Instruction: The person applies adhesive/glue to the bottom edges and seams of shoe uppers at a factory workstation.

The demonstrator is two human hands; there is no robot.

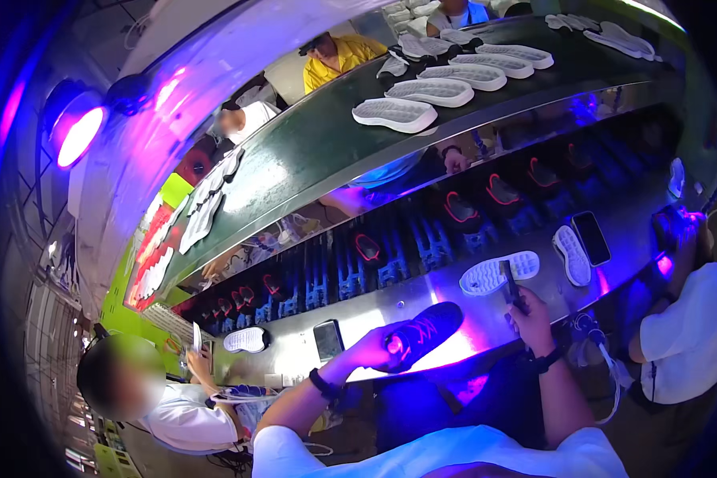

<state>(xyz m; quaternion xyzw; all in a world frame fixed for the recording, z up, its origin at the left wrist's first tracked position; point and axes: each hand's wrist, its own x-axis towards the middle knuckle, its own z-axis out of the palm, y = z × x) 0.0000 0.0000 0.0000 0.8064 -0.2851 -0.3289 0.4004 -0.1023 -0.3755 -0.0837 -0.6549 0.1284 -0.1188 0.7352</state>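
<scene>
My left hand (368, 349) is closed around the heel end of a dark shoe upper (429, 331) with pinkish laces. Its toe points away to the right, and violet light falls on it. In my right hand (531, 320) is a brush (510, 280), its handle gripped between the fingers. The brush head is over a white shoe sole (479, 276) lying on the metal bench; whether the bristles touch the sole I cannot tell.
Another white sole (572, 256) lies beside a black phone (590, 237) at right. A second phone (327, 340) lies to the left. Behind the bench, a green conveyor belt (295, 171) carries white soles (430, 92). Co-workers sit at left (191, 418) and right (685, 334).
</scene>
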